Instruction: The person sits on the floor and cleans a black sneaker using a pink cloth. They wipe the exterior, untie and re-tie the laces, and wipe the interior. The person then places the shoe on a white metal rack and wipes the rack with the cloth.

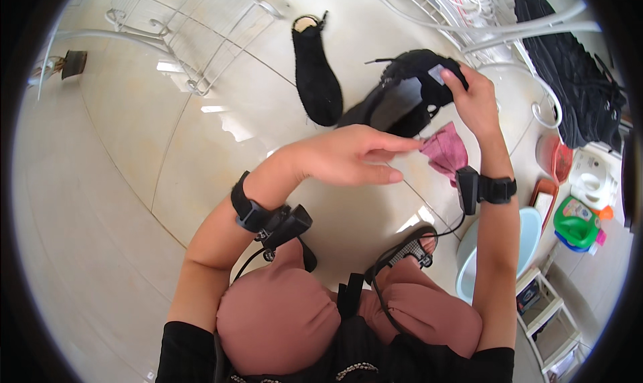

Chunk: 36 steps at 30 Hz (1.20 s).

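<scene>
My right hand [474, 99] grips a black lace-up shoe [397, 99] at its heel end, thumb beside a pale label on the inside. The shoe's opening faces up and its toe points left, towards my left hand. My left hand [351, 157] is stretched to the right below the shoe, thumb and index finger apart. At that index fingertip is a crumpled pink cloth [446, 152]; whether finger and cloth touch is hard to tell. A black insole [319, 76] with a beige patch at one end lies on the floor, left of the shoe.
White metal racks [166, 38] stand at the upper left and upper right. More black shoes [567, 66] are at the right rack. Down the right side are a red container [555, 157], a white jug [590, 182], a green detergent bottle [576, 224] and a light blue basin [531, 232].
</scene>
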{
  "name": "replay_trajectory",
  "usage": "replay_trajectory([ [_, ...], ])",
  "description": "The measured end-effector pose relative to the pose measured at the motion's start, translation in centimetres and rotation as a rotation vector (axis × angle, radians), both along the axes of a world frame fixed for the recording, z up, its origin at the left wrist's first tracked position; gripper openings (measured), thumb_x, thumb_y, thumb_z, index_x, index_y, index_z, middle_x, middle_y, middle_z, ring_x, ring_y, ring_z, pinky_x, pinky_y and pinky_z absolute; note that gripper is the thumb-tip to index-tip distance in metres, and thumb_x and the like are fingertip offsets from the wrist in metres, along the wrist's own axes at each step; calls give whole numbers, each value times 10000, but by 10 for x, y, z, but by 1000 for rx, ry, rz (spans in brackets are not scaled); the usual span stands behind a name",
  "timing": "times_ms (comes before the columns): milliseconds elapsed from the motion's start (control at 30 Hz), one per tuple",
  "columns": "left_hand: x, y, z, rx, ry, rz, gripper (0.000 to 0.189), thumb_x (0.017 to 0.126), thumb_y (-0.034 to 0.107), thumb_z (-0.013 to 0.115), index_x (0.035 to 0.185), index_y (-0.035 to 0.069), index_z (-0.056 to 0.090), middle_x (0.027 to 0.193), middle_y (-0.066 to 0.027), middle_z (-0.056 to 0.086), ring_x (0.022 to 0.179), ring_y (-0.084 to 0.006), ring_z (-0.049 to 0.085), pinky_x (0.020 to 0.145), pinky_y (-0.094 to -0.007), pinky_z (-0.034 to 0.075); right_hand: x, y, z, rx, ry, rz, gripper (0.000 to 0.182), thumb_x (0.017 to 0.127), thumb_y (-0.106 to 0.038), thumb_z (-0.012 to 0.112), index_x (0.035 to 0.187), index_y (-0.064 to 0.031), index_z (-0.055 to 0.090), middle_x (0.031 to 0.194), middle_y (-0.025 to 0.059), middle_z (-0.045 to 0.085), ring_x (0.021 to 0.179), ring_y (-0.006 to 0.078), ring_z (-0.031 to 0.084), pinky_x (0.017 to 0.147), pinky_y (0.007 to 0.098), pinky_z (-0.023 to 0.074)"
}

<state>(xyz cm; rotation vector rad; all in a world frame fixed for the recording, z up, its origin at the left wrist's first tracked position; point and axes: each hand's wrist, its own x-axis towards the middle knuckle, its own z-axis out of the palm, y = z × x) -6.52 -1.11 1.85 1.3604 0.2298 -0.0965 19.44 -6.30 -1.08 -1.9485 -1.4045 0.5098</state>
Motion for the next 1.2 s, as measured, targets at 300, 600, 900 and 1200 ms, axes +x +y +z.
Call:
replay_trajectory([
  [300,-65,82,-143,751,837,988,533,762,363,774,1092,-9,581,861,-78,653,804,-182,640,738,-321,519,21,1,2,-226,172,143,302,929,-277,610,996,17,609,754,134,622,678,206,534,654,305,451],
  [600,-34,70,-161,630,1027,875,365,729,260,783,962,57,587,819,-54,642,792,-189,627,700,-318,503,-62,-1,30,236,-281,126,292,799,-36,642,1088,-58,602,1049,125,620,1008,316,579,861,387,474],
  [900,-35,75,-104,13,128,858,173,842,-58,579,857,91,492,794,49,560,761,-42,507,709,-201,400,-65,-4,32,340,-341,206,225,780,-20,648,1002,-60,636,1063,84,618,1042,283,575,895,388,463],
  [1200,-27,53,-16,3,-146,580,362,761,-181,481,1038,52,497,948,-7,631,941,-87,564,876,-261,432,-40,-11,40,61,144,142,553,763,-291,775,1215,-65,550,1178,110,575,1057,288,571,913,365,460],
])
